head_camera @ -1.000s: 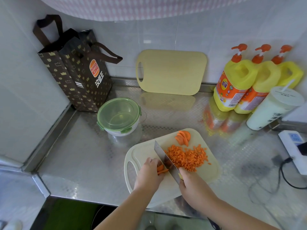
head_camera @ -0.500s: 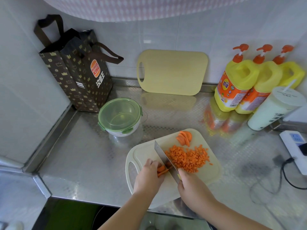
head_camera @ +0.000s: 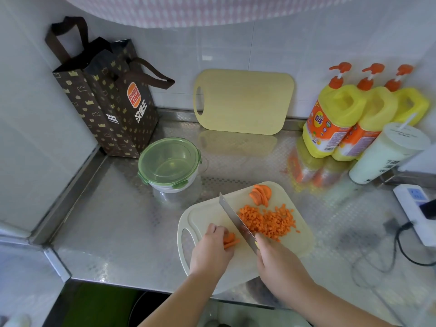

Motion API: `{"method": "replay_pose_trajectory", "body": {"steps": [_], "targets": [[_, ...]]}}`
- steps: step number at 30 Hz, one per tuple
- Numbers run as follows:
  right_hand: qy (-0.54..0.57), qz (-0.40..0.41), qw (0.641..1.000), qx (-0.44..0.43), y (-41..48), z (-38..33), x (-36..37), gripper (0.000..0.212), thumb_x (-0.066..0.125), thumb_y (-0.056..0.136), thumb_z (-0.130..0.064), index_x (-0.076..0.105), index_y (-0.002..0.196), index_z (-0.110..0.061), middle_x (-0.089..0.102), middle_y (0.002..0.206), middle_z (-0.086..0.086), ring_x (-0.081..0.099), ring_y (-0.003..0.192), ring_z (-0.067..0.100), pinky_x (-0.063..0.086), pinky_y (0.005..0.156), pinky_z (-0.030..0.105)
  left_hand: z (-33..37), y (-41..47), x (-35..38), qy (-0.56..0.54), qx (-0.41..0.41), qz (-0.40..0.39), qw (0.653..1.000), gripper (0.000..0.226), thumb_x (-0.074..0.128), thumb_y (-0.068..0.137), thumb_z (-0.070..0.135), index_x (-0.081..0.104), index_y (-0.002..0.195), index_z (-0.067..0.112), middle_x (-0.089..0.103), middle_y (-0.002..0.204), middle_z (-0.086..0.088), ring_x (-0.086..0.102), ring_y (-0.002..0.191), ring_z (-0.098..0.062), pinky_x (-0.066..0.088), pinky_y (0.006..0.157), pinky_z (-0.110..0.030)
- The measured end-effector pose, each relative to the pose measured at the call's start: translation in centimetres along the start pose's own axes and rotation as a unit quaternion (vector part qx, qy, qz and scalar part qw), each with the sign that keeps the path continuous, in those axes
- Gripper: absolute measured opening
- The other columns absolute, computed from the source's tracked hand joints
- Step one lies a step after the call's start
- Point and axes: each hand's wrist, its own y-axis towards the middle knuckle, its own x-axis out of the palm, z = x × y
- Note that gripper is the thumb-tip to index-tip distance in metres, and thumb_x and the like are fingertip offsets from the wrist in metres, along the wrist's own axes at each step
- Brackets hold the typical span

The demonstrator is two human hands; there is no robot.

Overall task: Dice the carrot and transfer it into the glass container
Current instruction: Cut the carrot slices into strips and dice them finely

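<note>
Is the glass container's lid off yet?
No, the green lid sits on top of the glass container.

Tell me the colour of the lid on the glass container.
The lid is translucent green; the head view shows it best.

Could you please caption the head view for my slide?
Right hand grips a cleaver; left hand steadies carrot slices beside diced carrot.

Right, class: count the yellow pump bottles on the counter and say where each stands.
3, in a row at the back right by the wall: the left bottle, the middle bottle beside it, and the right bottle, its base hidden behind the white cup.
</note>
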Motion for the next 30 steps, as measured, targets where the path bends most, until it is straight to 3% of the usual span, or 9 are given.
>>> {"method": "replay_pose_trajectory", "body": {"steps": [4,10,16,23,30], "targets": [[-0.037,-0.019,0.999,0.006,-0.5,-0.3,0.5,0.042,0.034,0.097,-0.01,0.032,0.139,-0.018,0.055,0.121,-0.002,0.059,0.1,0.019,0.046,0.077,0.029,-0.3,-0.3,0.0,0.021,0.045,0.024,0.998,0.033,0.053,0.089,0.036,0.05,0.121,0.028,0.046,0.119,0.014,0.046,0.114,-0.008,0.048,0.079,-0.027],[-0.036,-0.022,0.999,0.011,-0.7,-0.1,1.0,0.041,0.035,0.095,-0.008,0.034,0.136,-0.017,0.059,0.115,-0.001,0.061,0.096,0.018,0.046,0.074,0.029,-1.0,-0.5,0.8,0.008,0.106,0.039,0.994,0.022,0.056,0.089,0.038,0.056,0.104,0.023,0.051,0.107,0.011,0.054,0.099,-0.01,0.047,0.072,-0.027],[-0.023,-0.022,0.999,0.019,-0.9,0.3,0.9,0.044,0.034,0.097,-0.012,0.029,0.141,-0.017,0.058,0.122,-0.001,0.06,0.103,0.019,0.05,0.082,0.032,-1.3,-0.6,1.6,-0.01,0.111,0.066,0.992,0.026,0.061,0.086,0.044,0.058,0.101,0.023,0.051,0.105,0.012,0.054,0.097,-0.009,0.051,0.074,-0.031],[-0.013,-0.009,1.0,0.017,-1.0,0.6,1.1,0.037,0.032,0.098,-0.014,0.034,0.134,-0.018,0.059,0.111,-0.001,0.06,0.096,0.019,0.044,0.072,0.029,-1.0,-0.5,1.4,-0.011,0.116,0.064,0.991,0.023,0.056,0.09,0.04,0.056,0.105,0.022,0.054,0.106,0.01,0.051,0.101,-0.01,0.04,0.076,-0.021],[-0.017,-0.005,1.0,0.003,-1.0,0.4,1.2,0.031,0.034,0.096,-0.01,0.038,0.127,-0.017,0.058,0.107,0.0,0.06,0.092,0.02,0.04,0.067,0.029,-1.0,-0.5,1.3,0.002,0.098,0.049,0.994,0.029,0.056,0.089,0.04,0.051,0.112,0.023,0.05,0.113,0.011,0.049,0.106,-0.01,0.04,0.076,-0.021]]}}
